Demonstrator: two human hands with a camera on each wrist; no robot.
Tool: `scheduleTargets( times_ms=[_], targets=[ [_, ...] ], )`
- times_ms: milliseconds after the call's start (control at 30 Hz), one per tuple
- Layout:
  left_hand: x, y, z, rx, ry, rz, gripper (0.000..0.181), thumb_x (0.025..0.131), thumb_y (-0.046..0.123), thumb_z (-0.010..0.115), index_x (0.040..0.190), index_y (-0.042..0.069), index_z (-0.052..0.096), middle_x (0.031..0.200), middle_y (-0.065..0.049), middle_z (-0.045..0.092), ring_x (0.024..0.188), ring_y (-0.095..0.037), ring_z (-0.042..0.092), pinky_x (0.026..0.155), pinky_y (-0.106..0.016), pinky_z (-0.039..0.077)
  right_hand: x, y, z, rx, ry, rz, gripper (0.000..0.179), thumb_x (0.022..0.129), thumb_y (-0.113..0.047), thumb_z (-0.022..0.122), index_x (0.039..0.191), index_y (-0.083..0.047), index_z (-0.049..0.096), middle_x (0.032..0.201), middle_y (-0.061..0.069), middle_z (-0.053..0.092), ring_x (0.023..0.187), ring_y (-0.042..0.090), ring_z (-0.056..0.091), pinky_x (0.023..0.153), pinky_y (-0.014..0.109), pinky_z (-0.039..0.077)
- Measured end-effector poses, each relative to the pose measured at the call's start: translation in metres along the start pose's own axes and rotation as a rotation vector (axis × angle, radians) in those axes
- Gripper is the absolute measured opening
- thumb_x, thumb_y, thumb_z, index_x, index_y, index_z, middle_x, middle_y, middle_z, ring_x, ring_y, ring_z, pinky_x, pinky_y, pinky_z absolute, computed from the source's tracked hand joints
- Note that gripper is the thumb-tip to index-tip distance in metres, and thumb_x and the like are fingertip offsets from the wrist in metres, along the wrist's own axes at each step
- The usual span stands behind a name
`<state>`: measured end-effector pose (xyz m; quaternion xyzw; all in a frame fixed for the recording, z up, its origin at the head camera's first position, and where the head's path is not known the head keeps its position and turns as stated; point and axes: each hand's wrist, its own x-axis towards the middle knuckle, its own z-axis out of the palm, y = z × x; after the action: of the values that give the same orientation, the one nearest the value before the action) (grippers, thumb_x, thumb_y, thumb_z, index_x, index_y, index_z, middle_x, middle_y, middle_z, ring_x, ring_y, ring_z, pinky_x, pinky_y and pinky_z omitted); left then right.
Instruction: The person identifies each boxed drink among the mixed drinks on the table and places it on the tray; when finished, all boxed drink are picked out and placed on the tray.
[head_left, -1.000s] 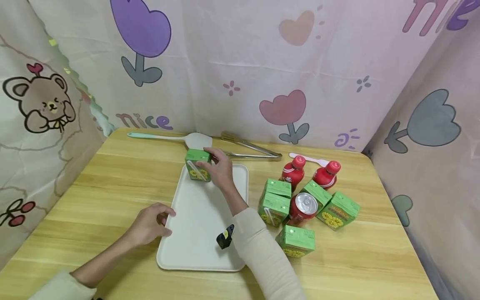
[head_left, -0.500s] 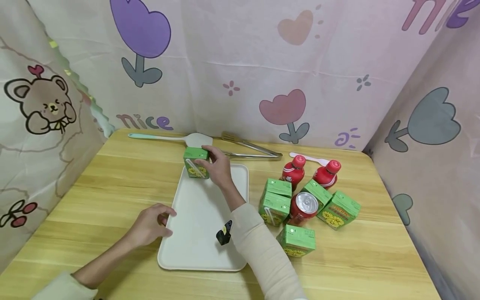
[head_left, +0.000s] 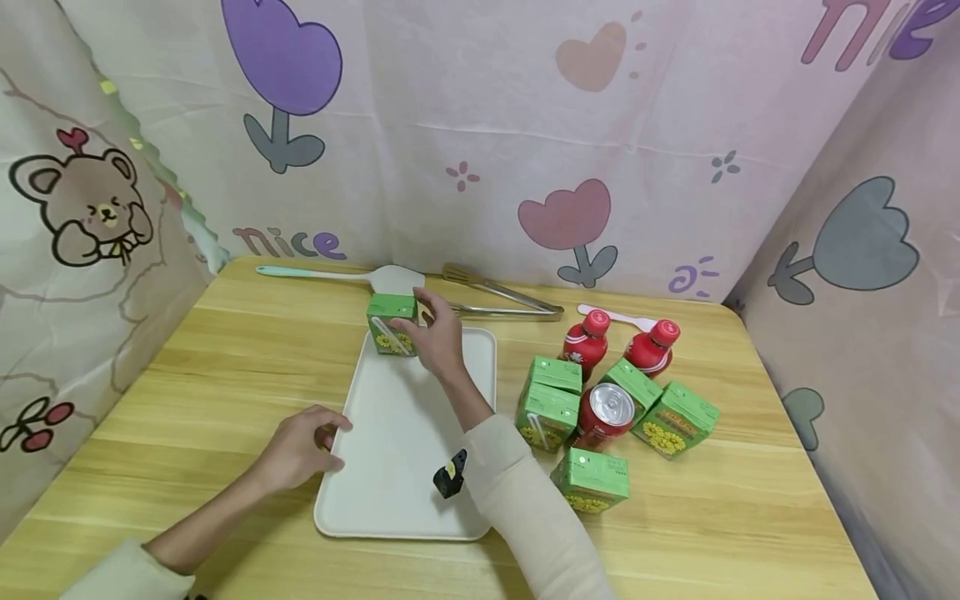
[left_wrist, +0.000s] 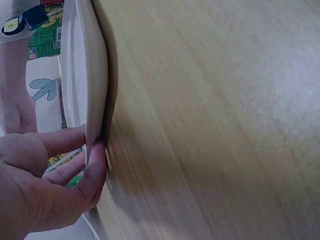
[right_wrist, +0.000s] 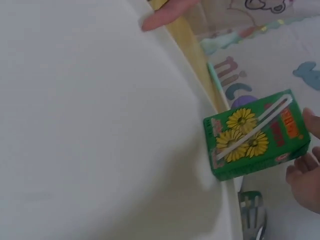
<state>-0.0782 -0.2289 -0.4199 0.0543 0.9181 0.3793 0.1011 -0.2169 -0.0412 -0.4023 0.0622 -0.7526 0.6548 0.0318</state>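
Observation:
A green juice box with yellow flowers and a white straw on its front stands upright at the far left corner of the white tray. Beside its right edge is my right hand, thumb and fingers spread apart. In the right wrist view the fingertips sit just off the end of the juice box; whether the thumb still brushes it is hard to tell. My left hand pinches the left rim of the tray, and in the left wrist view fingers lie on both sides of that rim.
Right of the tray stand several green juice boxes, a red can and two red bottles. Along the back lie a white spatula, metal tongs and a pink utensil. Patterned cloth rises behind the table.
The juice box has shifted slightly left and back to the tray's corner. My right index finger has since come off its top toward the right. My left hand stays at the rim.

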Motion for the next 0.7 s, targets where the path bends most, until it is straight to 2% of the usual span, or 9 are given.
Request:
scheduleTargets(
  times_ms=[167, 367, 700],
  targets=[
    [0.0, 0.001, -0.001, 0.007, 0.001, 0.001, 0.043, 0.064, -0.006, 0.076, 0.106, -0.002, 0.064, 0.091, -0.007, 0.057, 0.075, -0.016, 0.05, 0.055, -0.019, 0.042, -0.01, -0.012, -0.003, -0.025, 0.054, -0.005, 0.058, 0.078, -0.016, 0.076, 0.131, -0.009, 0.053, 0.135, 0.004, 0.055, 0.129, 0.019, 0.049, 0.107, 0.026, 0.039],
    [0.0, 0.0, 0.0, 0.004, 0.003, -0.006, 0.044, 0.064, -0.006, 0.076, 0.105, -0.002, 0.064, 0.094, -0.008, 0.058, 0.076, -0.016, 0.051, 0.055, -0.019, 0.042, -0.027, -0.029, -0.01, -0.013, 0.075, -0.046, 0.054, 0.078, -0.015, 0.076, 0.128, -0.008, 0.055, 0.131, 0.005, 0.058, 0.127, 0.018, 0.05, 0.106, 0.02, 0.038],
    [-0.001, 0.001, -0.001, 0.011, -0.009, -0.016, 0.045, 0.064, -0.004, 0.078, 0.107, -0.002, 0.064, 0.097, -0.01, 0.058, 0.079, -0.018, 0.053, 0.056, -0.02, 0.043, -0.07, -0.053, -0.036, -0.116, -0.014, -0.155, 0.059, 0.077, -0.013, 0.078, 0.13, -0.006, 0.054, 0.133, 0.009, 0.056, 0.127, 0.019, 0.05, 0.107, 0.025, 0.039]
  ],
)
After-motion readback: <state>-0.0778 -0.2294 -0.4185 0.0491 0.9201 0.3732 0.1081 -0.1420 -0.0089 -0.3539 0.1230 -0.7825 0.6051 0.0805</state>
